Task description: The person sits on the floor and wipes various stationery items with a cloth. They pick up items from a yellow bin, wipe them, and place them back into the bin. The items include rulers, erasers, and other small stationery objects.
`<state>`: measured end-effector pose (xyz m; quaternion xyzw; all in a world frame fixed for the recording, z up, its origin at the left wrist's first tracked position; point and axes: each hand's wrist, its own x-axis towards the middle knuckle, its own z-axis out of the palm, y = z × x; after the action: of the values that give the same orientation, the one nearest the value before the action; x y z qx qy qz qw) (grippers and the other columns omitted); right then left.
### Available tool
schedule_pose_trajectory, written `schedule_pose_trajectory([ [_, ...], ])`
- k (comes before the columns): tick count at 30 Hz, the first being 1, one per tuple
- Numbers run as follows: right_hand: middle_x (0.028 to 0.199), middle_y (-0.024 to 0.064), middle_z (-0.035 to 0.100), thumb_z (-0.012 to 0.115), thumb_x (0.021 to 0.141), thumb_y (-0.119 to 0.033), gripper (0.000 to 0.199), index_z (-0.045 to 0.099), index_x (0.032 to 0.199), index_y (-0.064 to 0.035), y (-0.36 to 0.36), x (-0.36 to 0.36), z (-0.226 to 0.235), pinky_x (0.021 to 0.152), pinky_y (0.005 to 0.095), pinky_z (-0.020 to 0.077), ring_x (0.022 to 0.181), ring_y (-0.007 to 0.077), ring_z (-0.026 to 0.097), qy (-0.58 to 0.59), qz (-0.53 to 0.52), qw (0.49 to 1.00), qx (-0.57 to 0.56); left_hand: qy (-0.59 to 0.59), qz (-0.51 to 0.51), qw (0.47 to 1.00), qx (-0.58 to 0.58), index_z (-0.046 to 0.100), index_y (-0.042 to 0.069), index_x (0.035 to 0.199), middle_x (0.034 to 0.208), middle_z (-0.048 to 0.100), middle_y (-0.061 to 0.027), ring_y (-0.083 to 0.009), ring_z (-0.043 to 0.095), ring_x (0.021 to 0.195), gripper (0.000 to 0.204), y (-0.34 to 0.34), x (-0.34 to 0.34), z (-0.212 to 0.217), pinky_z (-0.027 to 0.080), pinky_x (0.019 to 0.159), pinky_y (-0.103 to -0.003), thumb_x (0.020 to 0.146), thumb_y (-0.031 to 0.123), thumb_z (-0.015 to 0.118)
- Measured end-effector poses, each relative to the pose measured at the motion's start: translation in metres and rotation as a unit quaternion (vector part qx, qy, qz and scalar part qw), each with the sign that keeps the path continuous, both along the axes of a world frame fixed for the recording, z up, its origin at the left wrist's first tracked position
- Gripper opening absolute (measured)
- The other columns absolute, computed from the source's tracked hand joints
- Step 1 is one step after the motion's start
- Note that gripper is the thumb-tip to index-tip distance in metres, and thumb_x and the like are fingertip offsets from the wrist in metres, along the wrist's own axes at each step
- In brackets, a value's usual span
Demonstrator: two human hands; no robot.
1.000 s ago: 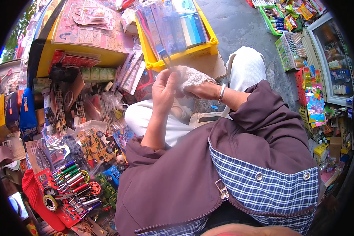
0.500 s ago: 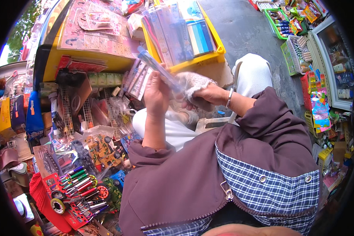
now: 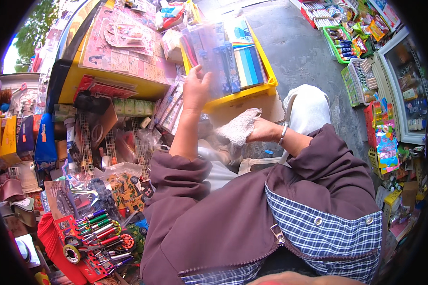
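Holding a whitish, rough-textured cloth, your right hand is closed on its right-hand end, and the rest of the cloth sticks out to the left, in front of your lap. A pale bracelet circles that wrist. Your left hand is raised farther forward, at the near left corner of the yellow basket, with its thumb and fingers loosely bent and a little apart. Just beside its fingers is a blurred clear plastic sleeve in the basket; you cannot tell from this view whether the hand grips it, only touches it or is free of it. To the right of the sleeve, in the same basket, are a slim blue packet and a blue-striped book. Left of the basket, you have pink sheets on top of a yellow box, and flat packs leaning below. Pens on a red card lie lower left, near toy cars. On your right, beyond your white-trousered knee, stands a glass-fronted case.
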<state>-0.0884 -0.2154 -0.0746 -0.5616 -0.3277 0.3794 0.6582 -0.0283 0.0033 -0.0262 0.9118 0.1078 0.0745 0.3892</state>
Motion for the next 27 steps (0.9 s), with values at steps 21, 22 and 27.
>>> schedule_pose_trajectory([
  [21,0.103,0.0055,0.062,0.066,0.079,-0.008,0.034,0.057,0.111,-0.0019,0.019,0.0,-0.003,0.084,0.0303,0.0473,0.093,0.0153,0.06,0.268,-0.094,0.958,0.037,0.064,0.257,0.93,0.255,0.061,0.007,0.108,0.113,0.057,-0.013,-0.0324,0.053,0.106,0.027,0.22,-0.097,-0.119,0.043,0.09,-0.041,0.082,0.013,0.058],
  [22,0.104,0.0057,0.061,0.066,0.079,-0.007,0.035,0.057,0.112,-0.0015,0.02,-0.001,-0.003,0.085,0.0304,0.0469,0.094,0.0155,0.06,0.267,-0.091,0.959,0.04,0.06,0.259,0.929,0.258,0.06,0.008,0.11,0.114,0.056,-0.013,-0.0321,0.052,0.107,0.029,0.227,-0.1,-0.13,0.042,0.091,-0.041,0.082,0.013,0.058],
  [27,0.11,0.0066,0.06,0.066,0.079,-0.012,0.041,0.055,0.117,-0.0013,0.022,-0.003,-0.004,0.09,0.0309,0.0444,0.101,0.0172,0.058,0.32,-0.073,0.945,0.002,0.046,0.247,0.916,0.313,0.056,0.01,0.118,0.121,0.053,-0.0098,-0.0324,0.049,0.111,0.035,0.244,-0.087,-0.152,0.041,0.092,-0.042,0.083,0.013,0.057],
])
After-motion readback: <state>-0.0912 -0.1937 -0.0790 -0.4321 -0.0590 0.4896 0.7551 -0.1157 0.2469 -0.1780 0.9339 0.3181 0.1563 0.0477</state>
